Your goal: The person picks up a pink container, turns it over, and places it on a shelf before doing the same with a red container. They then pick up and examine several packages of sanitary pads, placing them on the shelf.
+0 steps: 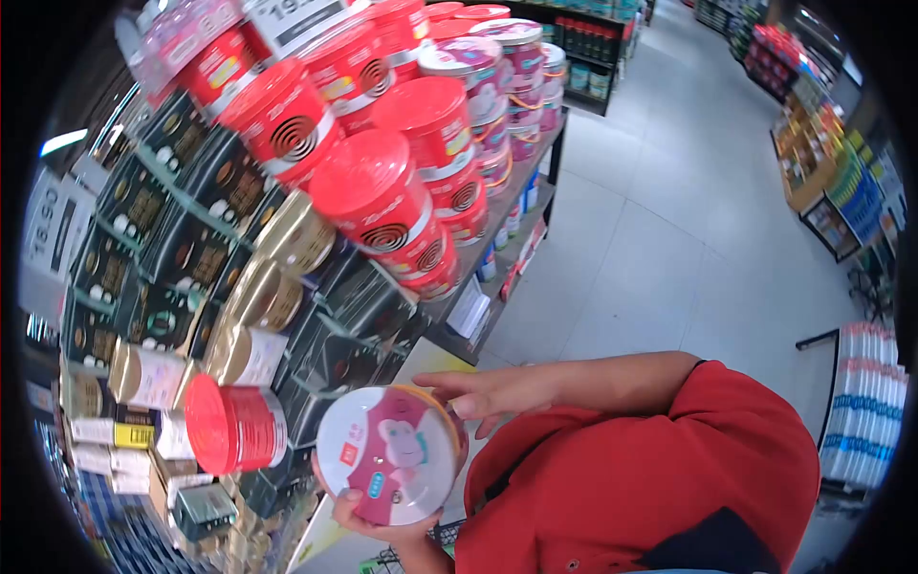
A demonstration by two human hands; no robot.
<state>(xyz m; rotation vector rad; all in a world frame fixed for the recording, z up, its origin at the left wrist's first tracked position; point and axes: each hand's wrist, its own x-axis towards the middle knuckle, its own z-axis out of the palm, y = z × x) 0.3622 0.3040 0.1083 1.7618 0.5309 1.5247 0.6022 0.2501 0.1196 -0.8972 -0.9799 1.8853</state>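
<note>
A round tin (387, 455) with a white and purple lid showing a cartoon monkey is tilted toward the camera at the lower middle. My left hand (387, 521) grips it from below, with the thumb on the edge of the lid. At the tin's upper right rim is my right hand (483, 394), its fingers apart, beside or lightly touching the rim. Left of the tin, a red-lidded tub (234, 426) lies on the stacked goods. Red tubs (373, 191) with spiral pictures and similar purple tins (478, 81) are stacked higher up on the display.
Dark wrapped boxes (172, 220) and gold-lidded jars (273, 297) fill the display's left side. Price signs (57, 234) stand at its edges. A tiled aisle (631, 249) runs along the right, with racks of goods (861, 411) beyond.
</note>
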